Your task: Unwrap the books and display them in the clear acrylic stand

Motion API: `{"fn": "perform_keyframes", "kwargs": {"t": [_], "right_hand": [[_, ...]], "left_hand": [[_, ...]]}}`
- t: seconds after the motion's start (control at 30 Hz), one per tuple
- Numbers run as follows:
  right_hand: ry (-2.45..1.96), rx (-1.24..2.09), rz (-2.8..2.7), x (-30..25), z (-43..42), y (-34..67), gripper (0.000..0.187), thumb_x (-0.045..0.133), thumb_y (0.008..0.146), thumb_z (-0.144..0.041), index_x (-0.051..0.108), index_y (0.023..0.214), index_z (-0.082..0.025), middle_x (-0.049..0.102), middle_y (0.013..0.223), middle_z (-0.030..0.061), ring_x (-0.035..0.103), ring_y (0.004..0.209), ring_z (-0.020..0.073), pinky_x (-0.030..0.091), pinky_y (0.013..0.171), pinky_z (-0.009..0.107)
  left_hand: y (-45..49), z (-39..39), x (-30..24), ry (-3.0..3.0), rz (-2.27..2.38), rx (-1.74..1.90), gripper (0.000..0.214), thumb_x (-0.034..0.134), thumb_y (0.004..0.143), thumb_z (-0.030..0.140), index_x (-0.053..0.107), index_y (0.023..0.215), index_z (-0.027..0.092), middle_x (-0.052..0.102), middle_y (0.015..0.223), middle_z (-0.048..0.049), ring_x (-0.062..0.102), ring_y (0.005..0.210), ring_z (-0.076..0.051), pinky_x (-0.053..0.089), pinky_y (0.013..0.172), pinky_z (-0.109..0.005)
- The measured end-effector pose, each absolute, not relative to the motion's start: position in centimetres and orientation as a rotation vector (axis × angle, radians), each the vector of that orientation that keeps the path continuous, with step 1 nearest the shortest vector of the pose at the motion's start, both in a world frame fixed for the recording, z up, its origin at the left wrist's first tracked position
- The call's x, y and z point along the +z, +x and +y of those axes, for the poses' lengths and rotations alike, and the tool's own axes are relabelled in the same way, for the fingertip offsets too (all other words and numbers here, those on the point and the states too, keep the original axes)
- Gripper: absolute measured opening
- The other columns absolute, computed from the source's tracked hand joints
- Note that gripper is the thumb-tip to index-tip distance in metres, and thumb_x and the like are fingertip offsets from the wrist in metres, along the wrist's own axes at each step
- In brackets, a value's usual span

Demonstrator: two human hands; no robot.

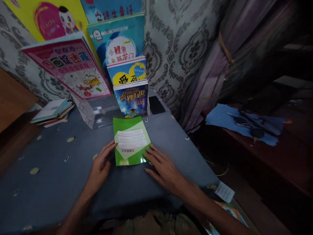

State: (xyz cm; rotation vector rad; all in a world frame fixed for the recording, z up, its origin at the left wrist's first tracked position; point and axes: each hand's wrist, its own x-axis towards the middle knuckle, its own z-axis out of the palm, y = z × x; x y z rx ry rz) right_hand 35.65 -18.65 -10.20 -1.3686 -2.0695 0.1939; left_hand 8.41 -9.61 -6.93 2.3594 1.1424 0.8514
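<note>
A green booklet (130, 141) with white text panels lies flat on the grey tablecloth (61, 182) in front of me. My left hand (101, 166) rests open on the cloth, its fingertips touching the booklet's left edge. My right hand (162, 168) lies flat and open at the booklet's lower right corner, fingers spread and touching its edge. Neither hand holds anything.
Behind the booklet, several children's books (129, 85) stand in a clear acrylic holder (96, 112). A black phone (156, 104) lies to their right. A stack of thin books (52, 112) sits at the left. Curtains hang at the right beside a dark shelf with blue cloth (227, 119).
</note>
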Motion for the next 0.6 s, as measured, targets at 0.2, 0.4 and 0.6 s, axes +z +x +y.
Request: {"fn": "perform_keyframes", "kwargs": {"t": [0.2, 0.4, 0.6], "right_hand": [[-1.384, 0.189, -2.105, -10.3, -18.6, 35.8, 0.051, 0.063, 0.095, -0.029, 0.053, 0.144, -0.017, 0.059, 0.145, 0.0165, 0.045, 0.145, 0.0317, 0.052, 0.109, 0.053], [-1.391, 0.207, -2.08, -10.3, -18.2, 36.1, 0.051, 0.067, 0.092, -0.026, 0.056, 0.141, -0.018, 0.061, 0.143, 0.0155, 0.05, 0.141, 0.0315, 0.053, 0.108, 0.053], [-1.299, 0.339, -1.795, -9.8, -17.4, 37.4, 0.036, 0.057, 0.095, -0.021, 0.066, 0.129, -0.024, 0.07, 0.131, 0.0105, 0.061, 0.13, 0.0257, 0.054, 0.107, 0.049]], "left_hand": [[9.7, -7.7, -6.8, 2.628, 1.184, 0.891, 0.042, 0.045, 0.095, 0.017, 0.061, 0.133, 0.025, 0.061, 0.129, -0.0111, 0.065, 0.114, -0.023, 0.058, 0.094, -0.04], [9.8, -5.0, -5.5, 2.73, 1.025, 0.867, 0.026, 0.046, 0.098, 0.023, 0.064, 0.117, 0.024, 0.062, 0.136, -0.0118, 0.05, 0.136, -0.028, 0.047, 0.109, -0.051], [10.3, -4.5, -5.4, 2.618, 0.962, 0.873, 0.019, 0.045, 0.1, 0.031, 0.06, 0.109, 0.023, 0.071, 0.112, -0.0072, 0.064, 0.115, -0.023, 0.029, 0.12, -0.056]]}}
